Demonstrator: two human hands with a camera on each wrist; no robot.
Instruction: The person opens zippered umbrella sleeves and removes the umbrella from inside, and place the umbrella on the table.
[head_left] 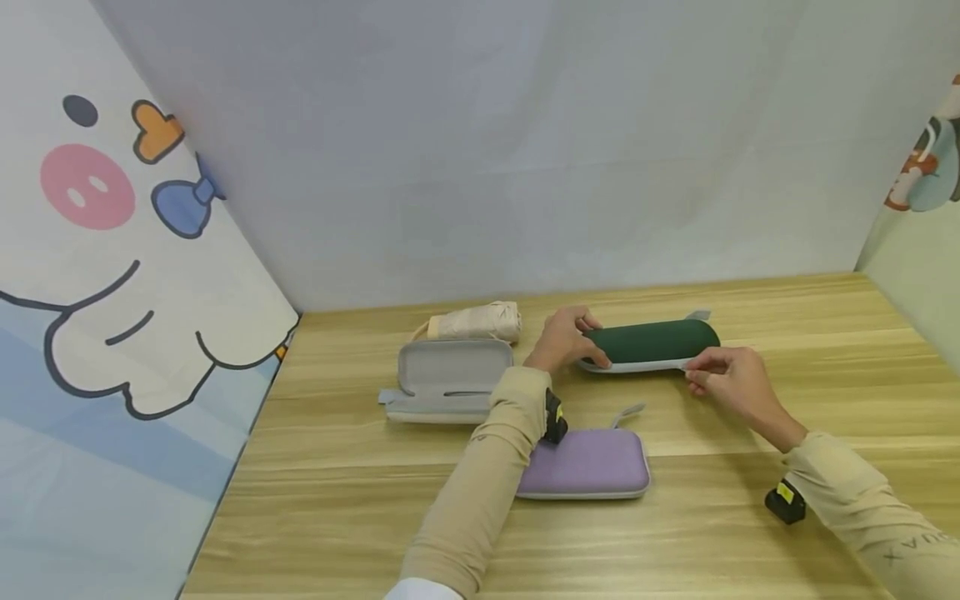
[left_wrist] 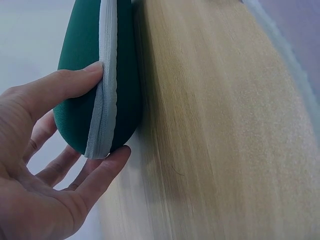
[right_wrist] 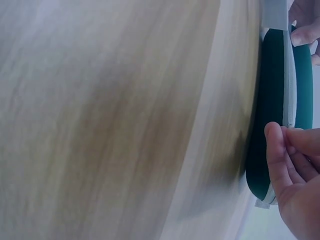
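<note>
A dark green zippered hard case lies on the wooden table near its back edge, with a pale zipper along the side facing me. My left hand grips its left end. In the left wrist view, the thumb presses beside the zipper while fingertips touch the rounded end. At the case's front right, my right hand pinches the zipper's pull tab between thumb and fingers, the tab mostly hidden by them. No opening shows along the zipper in the right wrist view. A grey fabric loop sticks out behind the right end.
An open grey case stands to the left, lid raised. Behind it lies a cream rolled fabric bundle with a strap. Closer to me is a closed purple case, partly behind the left sleeve. A pale cloth wall borders the table's back.
</note>
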